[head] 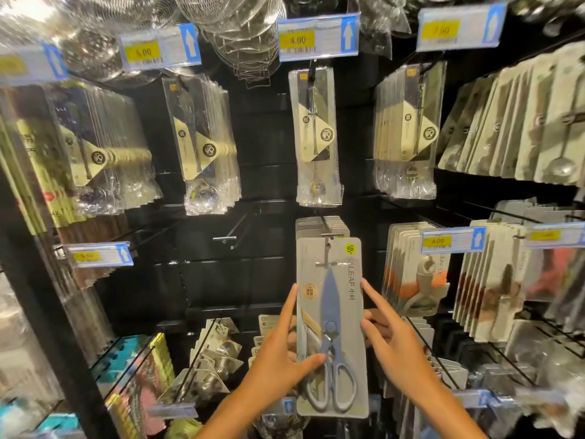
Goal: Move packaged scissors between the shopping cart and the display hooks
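A grey card pack of blue-grey scissors (pixel 332 327) hangs upright at the front of a display hook (pixel 329 237), with more of the same packs (pixel 319 224) stacked behind it. My left hand (pixel 278 353) holds the pack's left edge, thumb across the front near the scissor handles, forefinger straight up along the side. My right hand (pixel 392 340) is at the pack's right edge, forefinger straight along it and other fingers reaching behind. The shopping cart is out of view.
An empty black hook (pixel 228 236) juts out left of the scissors. Packed spoons (pixel 318 137) and other utensils hang above, peeler packs (pixel 414 270) to the right, small packs (pixel 215 353) below left. Price tags (pixel 318 38) line the rails.
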